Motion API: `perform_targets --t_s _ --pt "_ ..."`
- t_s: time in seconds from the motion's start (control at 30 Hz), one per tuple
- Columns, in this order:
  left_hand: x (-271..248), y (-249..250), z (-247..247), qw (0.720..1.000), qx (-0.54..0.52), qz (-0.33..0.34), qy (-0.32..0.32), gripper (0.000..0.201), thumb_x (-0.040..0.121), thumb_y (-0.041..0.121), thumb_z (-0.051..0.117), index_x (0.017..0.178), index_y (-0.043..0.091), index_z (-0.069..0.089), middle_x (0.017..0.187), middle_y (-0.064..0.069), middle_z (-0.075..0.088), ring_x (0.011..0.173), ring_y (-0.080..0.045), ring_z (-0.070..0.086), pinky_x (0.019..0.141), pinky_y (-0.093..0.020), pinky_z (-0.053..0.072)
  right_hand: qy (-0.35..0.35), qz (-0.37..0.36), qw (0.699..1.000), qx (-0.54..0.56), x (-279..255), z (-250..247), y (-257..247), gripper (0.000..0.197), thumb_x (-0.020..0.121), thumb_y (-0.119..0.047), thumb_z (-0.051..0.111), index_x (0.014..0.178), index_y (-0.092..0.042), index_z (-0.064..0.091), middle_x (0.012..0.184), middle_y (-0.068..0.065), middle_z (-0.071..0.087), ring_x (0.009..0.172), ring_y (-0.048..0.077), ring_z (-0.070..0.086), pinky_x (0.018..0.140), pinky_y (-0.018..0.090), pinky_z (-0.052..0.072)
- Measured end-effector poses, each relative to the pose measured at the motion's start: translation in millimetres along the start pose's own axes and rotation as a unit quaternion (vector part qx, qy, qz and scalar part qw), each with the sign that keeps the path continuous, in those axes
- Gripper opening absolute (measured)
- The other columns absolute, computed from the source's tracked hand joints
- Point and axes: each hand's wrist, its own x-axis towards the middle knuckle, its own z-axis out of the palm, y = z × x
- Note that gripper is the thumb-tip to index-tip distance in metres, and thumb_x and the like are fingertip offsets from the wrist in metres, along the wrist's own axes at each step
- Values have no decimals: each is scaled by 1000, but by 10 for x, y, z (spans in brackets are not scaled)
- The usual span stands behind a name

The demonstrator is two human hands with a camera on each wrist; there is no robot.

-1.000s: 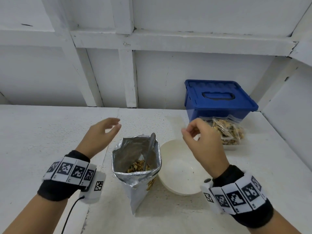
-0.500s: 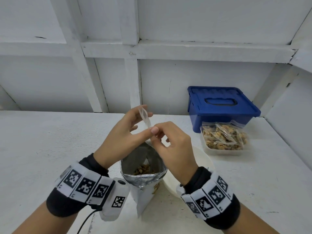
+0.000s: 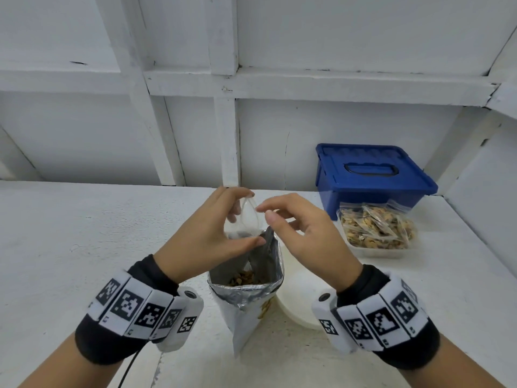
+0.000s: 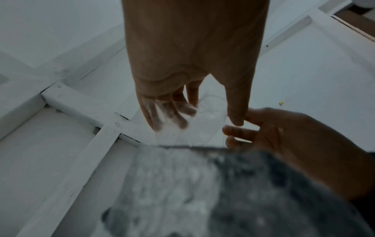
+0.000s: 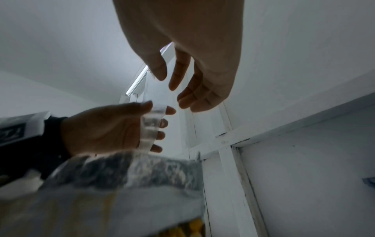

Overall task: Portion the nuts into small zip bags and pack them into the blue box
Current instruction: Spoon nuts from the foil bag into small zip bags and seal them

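My left hand (image 3: 253, 217) holds a small clear zip bag (image 3: 246, 226) upright just above the open foil nut bag (image 3: 246, 303), fingers behind it and thumb under it. The fingertips of my right hand (image 3: 265, 214) are at the zip bag's upper rim, with thumb and index finger slightly apart. In the right wrist view that hand (image 5: 167, 78) is spread and nothing is held in it. Nuts (image 3: 246, 278) show inside the foil bag. The blue box (image 3: 369, 175) stands at the back right with its lid on.
A clear tub (image 3: 397, 252) of filled zip bags sits in front of the blue box. A white bowl (image 3: 296, 301) rests to the right of the foil bag. White walls with beams close off the back and the right side.
Both hands came together over the foil bag from apart. The left hand now holds the zip bag; the right hand's fingers have spread since half a second ago.
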Motion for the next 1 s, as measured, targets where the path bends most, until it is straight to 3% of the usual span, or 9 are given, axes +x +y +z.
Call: perform_targets --t_s 0.17,0.3,0.43,0.5,0.6,0.7,0.77,0.9,1.0 --pt "-41 21 -25 996 74 49 -31 66 70 63 58 122 25 45 95 14 45 91 6 43 75 -7 36 -89 59 994 39 -2 37 -15 18 88 -8 58 93 -22 67 90 -5 68 84 10 61 77 26 52" --pt "-71 9 -51 996 66 48 -36 67 66 66 61 120 27 47 97 13 48 92 4 44 75 -7 35 -103 85 984 116 -13 28 -43 31 85 4 55 91 -22 69 86 -9 69 81 1 62 74 17 49" --pt "-118 26 -49 998 33 50 -27 62 68 62 62 117 26 51 97 10 52 88 6 46 73 -6 36 -128 102 976 143 -28 36 -61 38 86 7 51 96 -25 69 87 -5 69 72 5 58 66 22 49" --pt "-139 22 -46 999 5 44 -25 55 69 58 63 112 25 54 97 11 53 88 4 48 72 -7 36 -126 106 977 138 -41 41 -69 37 88 4 51 96 -28 68 83 -4 67 66 4 57 63 20 48" --pt "-181 -23 -72 999 -30 16 -13 40 71 53 62 104 31 54 97 16 55 89 -1 52 73 -8 37 -99 87 988 77 -59 10 -61 31 91 -7 53 96 -34 66 88 -10 65 70 -1 56 63 12 44" --pt "-238 -122 -109 999 -35 -41 -2 35 69 58 59 98 40 52 99 18 57 94 -3 53 75 -10 38 4 59 997 -45 -68 -33 19 18 90 -21 56 102 -33 62 97 -12 59 79 -1 54 67 6 42" --pt "-271 -201 -106 996 -40 -77 0 36 67 61 57 97 41 54 105 20 57 97 -3 53 75 -10 39 35 49 990 -131 -65 -28 124 21 88 -28 58 110 -30 60 96 -13 52 77 -1 51 69 1 38" --pt "-321 -298 -56 993 -45 -109 -9 36 66 63 54 94 41 57 104 26 60 95 2 55 71 -4 36 -41 79 966 -242 -77 79 360 41 88 -37 56 127 -23 53 101 -9 45 79 1 43 71 5 32" --pt "-347 -302 -18 991 -69 -111 -10 33 66 61 55 93 41 58 99 28 62 92 5 57 71 -4 37 -50 69 963 -255 -93 138 395 31 90 -31 56 118 -20 58 97 -6 52 76 2 44 71 8 33"
